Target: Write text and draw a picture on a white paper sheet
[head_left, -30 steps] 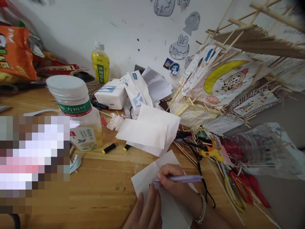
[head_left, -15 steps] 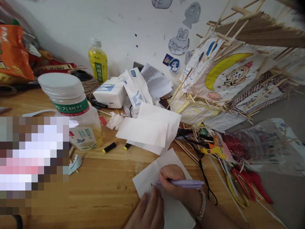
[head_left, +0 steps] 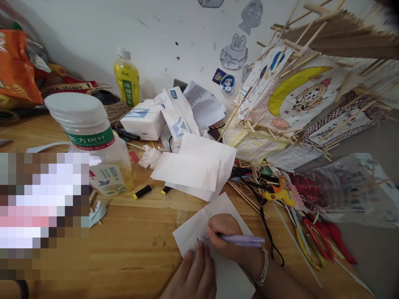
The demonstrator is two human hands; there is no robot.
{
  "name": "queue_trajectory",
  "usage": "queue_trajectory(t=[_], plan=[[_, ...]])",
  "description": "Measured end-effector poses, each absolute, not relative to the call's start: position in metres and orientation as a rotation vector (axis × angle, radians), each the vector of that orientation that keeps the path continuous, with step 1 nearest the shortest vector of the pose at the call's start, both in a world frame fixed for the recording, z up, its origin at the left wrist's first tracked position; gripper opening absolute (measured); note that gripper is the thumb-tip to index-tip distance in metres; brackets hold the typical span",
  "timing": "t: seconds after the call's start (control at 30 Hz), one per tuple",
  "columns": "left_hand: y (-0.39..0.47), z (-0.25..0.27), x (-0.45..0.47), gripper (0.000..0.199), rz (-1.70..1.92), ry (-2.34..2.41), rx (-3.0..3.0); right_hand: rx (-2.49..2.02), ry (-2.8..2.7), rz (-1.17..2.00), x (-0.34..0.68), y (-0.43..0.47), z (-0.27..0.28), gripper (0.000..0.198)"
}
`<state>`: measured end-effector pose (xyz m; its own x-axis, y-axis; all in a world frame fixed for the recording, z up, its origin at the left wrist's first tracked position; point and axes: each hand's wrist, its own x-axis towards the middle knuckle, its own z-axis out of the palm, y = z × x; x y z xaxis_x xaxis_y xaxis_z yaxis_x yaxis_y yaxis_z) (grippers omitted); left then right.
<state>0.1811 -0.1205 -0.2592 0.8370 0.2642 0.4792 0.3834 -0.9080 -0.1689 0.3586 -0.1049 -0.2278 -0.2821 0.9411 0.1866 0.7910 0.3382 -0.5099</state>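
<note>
My right hand (head_left: 227, 237) grips a light purple pen (head_left: 245, 240), its tip down on a white sheet of paper (head_left: 226, 209). A small black handwritten mark (head_left: 198, 240) shows on the sheet beside the pen tip. Flat on the lower left part of this sheet lies my left hand (head_left: 196, 272), its fingers stretched out and pointing at the writing. A silver bracelet (head_left: 264, 268) circles my right wrist. Just beyond the sheet are more white papers (head_left: 187, 171), overlapping one another.
A large white-capped bottle (head_left: 107, 166) stands at left, with a yellow drink bottle (head_left: 126, 79) and tissue packs (head_left: 143, 118) behind. Right of the paper lie a yellow glue gun (head_left: 279, 196), red-handled scissors (head_left: 318, 241) and a black cord (head_left: 269, 236). A stick-framed lantern (head_left: 299, 95) leans above.
The pen and my right hand have shifted very slightly while the tip stays at the writing. The left hand's fingers remain on the paper; the view has tilted a little.
</note>
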Motion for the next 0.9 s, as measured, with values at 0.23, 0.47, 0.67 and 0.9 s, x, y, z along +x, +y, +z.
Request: queue_trajectory(t=[0.23,0.47,0.67,0.9], plan=[[-0.1206,-0.2595,0.1815,0.032,-0.610,-0.487,-2.758,-1.500,-2.151,0.431,0.3578,-0.1040,-0.2250,0.034],[-0.1204,-0.2570,0.1818,0.028,-0.680,-0.485,-2.762,-1.490,-2.152,0.438,0.3576,-0.1042,-0.2249,0.034],[-0.1199,-0.2568,0.1824,0.028,-0.683,-0.496,-2.767,-1.481,-2.164,0.446,0.3592,-0.1048,-0.2270,0.032],[-0.1208,-0.2602,0.1819,0.029,-0.668,-0.492,-2.752,-1.469,-2.120,0.422,0.3585,-0.1059,-0.2296,0.030]])
